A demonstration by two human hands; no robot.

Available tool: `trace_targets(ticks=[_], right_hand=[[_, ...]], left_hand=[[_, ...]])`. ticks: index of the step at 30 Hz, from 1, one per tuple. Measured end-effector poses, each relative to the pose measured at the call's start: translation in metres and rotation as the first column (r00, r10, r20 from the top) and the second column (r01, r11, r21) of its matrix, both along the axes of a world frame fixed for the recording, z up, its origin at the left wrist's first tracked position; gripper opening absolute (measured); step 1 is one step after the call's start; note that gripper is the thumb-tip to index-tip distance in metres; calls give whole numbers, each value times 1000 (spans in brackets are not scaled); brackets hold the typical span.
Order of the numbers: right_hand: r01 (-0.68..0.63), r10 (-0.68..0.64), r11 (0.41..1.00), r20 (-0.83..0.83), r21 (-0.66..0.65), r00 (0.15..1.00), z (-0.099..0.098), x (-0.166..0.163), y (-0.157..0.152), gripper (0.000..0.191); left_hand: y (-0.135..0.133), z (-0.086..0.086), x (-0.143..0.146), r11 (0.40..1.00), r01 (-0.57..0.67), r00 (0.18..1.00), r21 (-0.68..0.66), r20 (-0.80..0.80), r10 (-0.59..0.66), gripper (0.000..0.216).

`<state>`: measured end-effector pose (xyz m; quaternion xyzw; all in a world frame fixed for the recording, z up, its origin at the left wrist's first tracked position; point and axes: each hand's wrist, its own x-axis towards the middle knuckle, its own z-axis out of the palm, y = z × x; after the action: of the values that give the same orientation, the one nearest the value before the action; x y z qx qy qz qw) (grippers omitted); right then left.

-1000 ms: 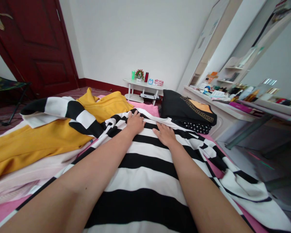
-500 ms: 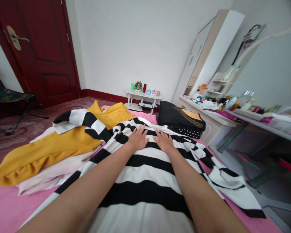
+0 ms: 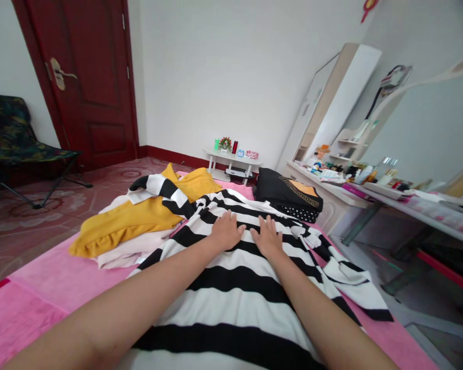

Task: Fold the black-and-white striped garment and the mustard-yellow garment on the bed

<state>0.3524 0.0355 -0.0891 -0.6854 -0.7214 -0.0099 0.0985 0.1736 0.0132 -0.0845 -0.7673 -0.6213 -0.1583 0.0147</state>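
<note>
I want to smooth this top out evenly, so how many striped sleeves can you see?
2. One striped sleeve lies on the left, across the yellow garment; the other sleeve stretches out on the right, over the pink bedding. Any more would be hidden.

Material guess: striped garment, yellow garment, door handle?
Striped garment: fabric, probably soft knit, matte; it drapes in shallow ripples.
Yellow garment: fabric, perhaps thicker, matte; rounded folds. Fibre unclear.
Door handle: likely metal or metal-look plating; pale gold sheen.
</note>
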Motion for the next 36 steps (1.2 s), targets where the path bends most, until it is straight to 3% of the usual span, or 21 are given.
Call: trace_targets(ticks=[3, 6, 8, 10, 12, 14, 16, 18, 22, 24, 26, 29, 32, 34, 36], right_hand=[[-133, 134, 991, 43, -10, 990, -4, 23, -18, 60], [-39, 46, 997, 89, -73, 995, -3, 58, -26, 60], [16, -6, 996, 114, -86, 994, 1, 69, -36, 60], [26, -21, 998, 110, -50, 994, 8, 68, -58, 63], [-113, 112, 994, 90, 6, 990, 14, 64, -90, 65], [-385, 387, 922, 75, -40, 919, 17, 67, -125, 59], [-526, 535, 840, 41, -132, 844, 19, 81, -153, 52], [-511, 522, 844, 31, -164, 852, 23, 97, -172, 51], [-339, 382, 911, 172, -234, 908, 54, 94, -184, 48], [-274, 359, 911, 267, -308, 894, 81, 68, -179, 31], [-328, 410, 892, 248, -313, 878, 105, 34, -165, 21], [-449, 459, 887, 103, -111, 882, 114, -12, -129, 20], [-401, 404, 910, -15, 105, 915, 81, -40, -87, 23], [-342, 360, 925, -95, 166, 928, 49, -48, -67, 23], [-300, 332, 933, -154, 200, 930, 23, -51, -56, 20]], left_hand=[[-18, -10, -12, 985, 166, 986, -51, 10, -166, 72], [-33, -13, -36, 983, 137, 990, -126, -17, -140, 75], [-46, -6, -47, 983, 121, 992, -137, -17, -124, 75], [-65, 5, -51, 971, 203, 979, -125, 21, -202, 74], [-87, 16, -54, 904, 406, 914, -132, 67, -401, 69], [-109, 24, -59, 793, 584, 812, -172, 106, -575, 60], [-125, 28, -69, 730, 646, 762, -225, 133, -633, 53], [-134, 30, -80, 730, 633, 772, -258, 152, -617, 51], [-141, 35, -91, 749, 613, 790, -253, 191, -582, 50], [-141, 39, -87, 766, 602, 798, -226, 199, -568, 48], [-138, 44, -81, 783, 588, 808, -204, 195, -556, 40], [-126, 54, -77, 857, 493, 868, -151, 142, -475, 24], [-106, 69, -93, 979, 202, 979, 16, -9, -201, 30], [-89, 83, -117, 988, -46, 993, 146, -100, 61, 40], [-72, 98, -147, 934, -282, 940, 221, -133, 316, 54]])
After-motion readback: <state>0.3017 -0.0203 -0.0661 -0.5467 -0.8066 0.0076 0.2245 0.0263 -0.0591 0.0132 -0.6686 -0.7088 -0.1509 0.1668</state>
